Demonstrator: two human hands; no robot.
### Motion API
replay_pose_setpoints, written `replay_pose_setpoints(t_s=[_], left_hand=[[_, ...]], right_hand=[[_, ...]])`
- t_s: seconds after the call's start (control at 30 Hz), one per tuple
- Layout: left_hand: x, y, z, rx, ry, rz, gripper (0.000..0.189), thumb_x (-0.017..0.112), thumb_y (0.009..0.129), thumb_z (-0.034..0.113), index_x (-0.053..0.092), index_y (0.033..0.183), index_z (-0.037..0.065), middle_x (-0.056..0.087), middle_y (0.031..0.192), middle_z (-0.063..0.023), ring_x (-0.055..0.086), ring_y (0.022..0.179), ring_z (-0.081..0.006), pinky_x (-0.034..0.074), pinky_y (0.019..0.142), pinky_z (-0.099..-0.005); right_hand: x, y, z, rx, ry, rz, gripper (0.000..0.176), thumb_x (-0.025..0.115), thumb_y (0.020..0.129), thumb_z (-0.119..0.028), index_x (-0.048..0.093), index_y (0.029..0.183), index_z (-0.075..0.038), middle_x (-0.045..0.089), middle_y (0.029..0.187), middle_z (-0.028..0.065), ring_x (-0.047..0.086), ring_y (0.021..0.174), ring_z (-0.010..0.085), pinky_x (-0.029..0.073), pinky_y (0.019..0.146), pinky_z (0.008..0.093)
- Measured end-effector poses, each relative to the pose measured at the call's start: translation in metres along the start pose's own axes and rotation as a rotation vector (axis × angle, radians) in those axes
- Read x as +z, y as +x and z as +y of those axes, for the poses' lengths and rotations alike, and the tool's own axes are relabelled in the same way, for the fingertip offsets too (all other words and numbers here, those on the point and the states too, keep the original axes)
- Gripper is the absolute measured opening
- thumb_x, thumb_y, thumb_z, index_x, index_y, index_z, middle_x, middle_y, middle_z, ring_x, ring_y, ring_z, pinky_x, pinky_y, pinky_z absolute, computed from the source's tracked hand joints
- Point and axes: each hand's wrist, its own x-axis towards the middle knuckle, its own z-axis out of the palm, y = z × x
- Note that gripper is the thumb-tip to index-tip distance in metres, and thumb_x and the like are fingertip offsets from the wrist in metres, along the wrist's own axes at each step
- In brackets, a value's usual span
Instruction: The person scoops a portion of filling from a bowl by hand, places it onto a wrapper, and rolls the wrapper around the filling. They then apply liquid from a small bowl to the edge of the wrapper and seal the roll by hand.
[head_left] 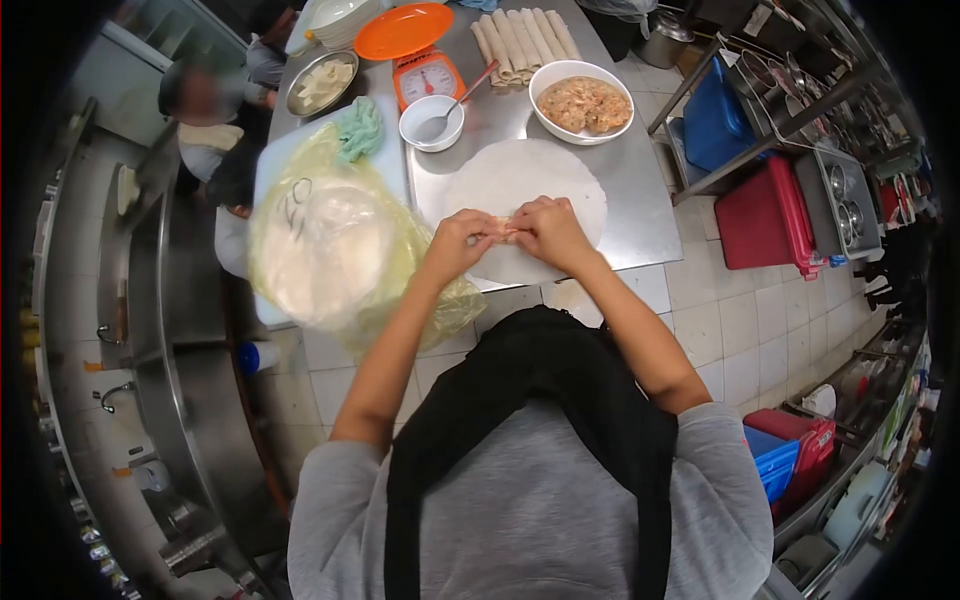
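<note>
Left hand (455, 246) and right hand (549, 231) meet at the near edge of the surface (632, 185), each grip pinched on the near fold of the wrapper (528, 165). The sheet appears thin, limp and easily torn: hold lightly at the fold. The filling bowl (582, 103) stands beyond.

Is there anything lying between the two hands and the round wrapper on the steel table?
Nothing visible. The left hand and right hand rest directly on the wrapper, pinching a strip of filling near its middle. The bowl of filling and the small bowl stand beyond its far edge, apart from the hands.
</note>
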Motion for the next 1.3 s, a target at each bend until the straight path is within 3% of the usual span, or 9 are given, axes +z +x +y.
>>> replay_pose_setpoints(t_s=[0.17,0.23,0.37,0.47,0.63,0.83,0.97,1.17,1.3], left_hand=[[0.007,0.008,0.01,0.137,0.112,0.155,0.05,0.074,0.072,0.004,0.059,0.119,0.007,0.065,0.105,-0.0112,0.062,0.09,-0.0242,0.05,0.08,-0.0331],[0.016,0.012,0.004,-0.121,-0.009,-0.034,0.061,0.075,0.07,0.005,0.053,0.127,0.008,0.063,0.109,-0.0123,0.062,0.093,-0.0255,0.05,0.084,-0.0345],[0.007,0.008,0.006,-0.075,-0.052,-0.017,0.064,0.077,0.065,0.005,0.053,0.124,0.008,0.062,0.108,-0.0129,0.062,0.089,-0.0283,0.049,0.081,-0.0382],[-0.008,-0.004,0.001,0.11,0.034,0.217,0.056,0.076,0.066,0.004,0.057,0.119,0.007,0.066,0.094,-0.0121,0.062,0.085,-0.0275,0.049,0.076,-0.0364],[-0.003,-0.006,-0.002,-0.219,-0.003,0.081,0.019,0.072,0.074,0.003,0.067,0.092,-0.001,0.067,0.086,-0.0118,0.063,0.076,-0.0195,0.05,0.07,-0.0295],[0.001,-0.016,-0.001,-0.197,-0.09,0.36,0.008,0.067,0.078,0.001,0.068,0.086,-0.001,0.067,0.082,-0.0093,0.063,0.073,-0.0206,0.049,0.066,-0.0292],[0.003,-0.012,-0.002,-0.127,-0.028,0.235,0.006,0.067,0.077,0.002,0.068,0.083,-0.002,0.067,0.086,-0.0105,0.063,0.074,-0.0229,0.049,0.067,-0.0297],[-0.003,-0.004,0.01,0.122,0.118,0.276,0.042,0.07,0.074,0.004,0.06,0.114,0.005,0.065,0.094,-0.0123,0.062,0.085,-0.0294,0.05,0.076,-0.0358],[0.001,0.002,0.004,-0.126,-0.045,-0.031,0.059,0.075,0.071,0.01,0.053,0.126,0.008,0.064,0.106,-0.012,0.059,0.099,-0.0282,0.046,0.088,-0.0358]], right_hand=[[-0.007,-0.004,0.001,-0.01,-0.04,0.012,0.034,0.075,0.067,-0.019,0.068,0.099,-0.011,0.06,0.095,0.0023,0.055,0.098,0.0228,0.039,0.083,0.0399],[0.002,-0.004,0.008,-0.016,-0.087,-0.017,0.037,0.075,0.066,-0.02,0.067,0.101,-0.011,0.06,0.095,0.0024,0.054,0.098,0.0231,0.039,0.084,0.0402],[-0.01,-0.008,-0.001,0.054,0.026,0.006,0.031,0.074,0.068,-0.021,0.068,0.096,-0.011,0.06,0.095,0.0025,0.054,0.093,0.0221,0.037,0.085,0.041],[-0.006,-0.006,-0.006,-0.056,0.069,0.197,0.024,0.073,0.069,-0.02,0.069,0.09,-0.011,0.061,0.089,0.0019,0.054,0.092,0.0219,0.035,0.086,0.0416],[0.011,0.005,-0.012,-0.052,-0.092,0.089,0.011,0.07,0.072,-0.017,0.071,0.082,-0.011,0.063,0.082,0.0016,0.056,0.093,0.021,0.034,0.087,0.0417],[-0.007,0.009,-0.012,0.038,0.054,0.071,0.005,0.067,0.074,-0.013,0.071,0.076,-0.012,0.065,0.082,0.0019,0.057,0.087,0.0195,0.033,0.088,0.0416],[0.012,0.012,-0.013,-0.019,-0.138,-0.01,0.008,0.068,0.075,-0.016,0.071,0.08,-0.011,0.066,0.085,0.0034,0.057,0.093,0.0205,0.031,0.092,0.0437],[0.002,0.002,-0.008,-0.027,-0.1,0.121,0.016,0.071,0.072,-0.018,0.07,0.086,-0.012,0.062,0.085,0.0006,0.054,0.098,0.0195,0.03,0.093,0.0456],[0.01,0.001,-0.007,-0.042,-0.172,0.038,0.022,0.073,0.07,-0.02,0.07,0.09,-0.012,0.062,0.087,0.0009,0.053,0.098,0.0196,0.03,0.094,0.0469]])
